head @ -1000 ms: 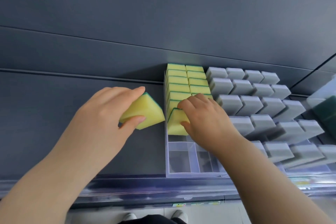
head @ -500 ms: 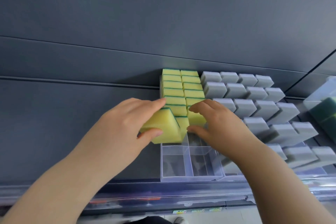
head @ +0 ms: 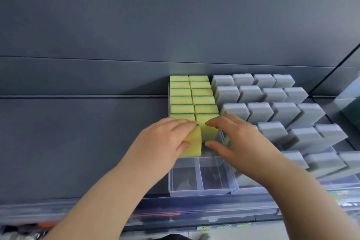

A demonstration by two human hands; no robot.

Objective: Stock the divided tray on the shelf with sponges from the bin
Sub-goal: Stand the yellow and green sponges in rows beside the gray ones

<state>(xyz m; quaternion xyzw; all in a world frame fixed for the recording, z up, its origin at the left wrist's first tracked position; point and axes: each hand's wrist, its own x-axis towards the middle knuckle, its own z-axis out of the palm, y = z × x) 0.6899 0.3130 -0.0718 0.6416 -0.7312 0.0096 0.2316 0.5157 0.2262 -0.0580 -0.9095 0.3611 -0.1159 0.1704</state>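
A clear divided tray [head: 202,191] sits on the dark shelf, its two columns filled from the back with several upright yellow-and-green sponges [head: 192,97]. My left hand [head: 161,142] grips a yellow sponge [head: 193,144] and holds it in the left column against the row. My right hand [head: 233,138] is beside it, fingers on the top of the front sponge in the right column [head: 207,126], thumb spread apart below. The two front compartments hold nothing.
Several grey sponges [head: 272,107] stand in rows in the tray to the right. A clear bin with dark green sponges [head: 348,103] sits at the far right. The dark shelf surface [head: 78,142] stretches left; the shelf's front rail [head: 175,212] runs below.
My left hand has carried its sponge rightward and set it into the left column. My right hand has let go of the sponge it placed in the right column and now only touches its top.
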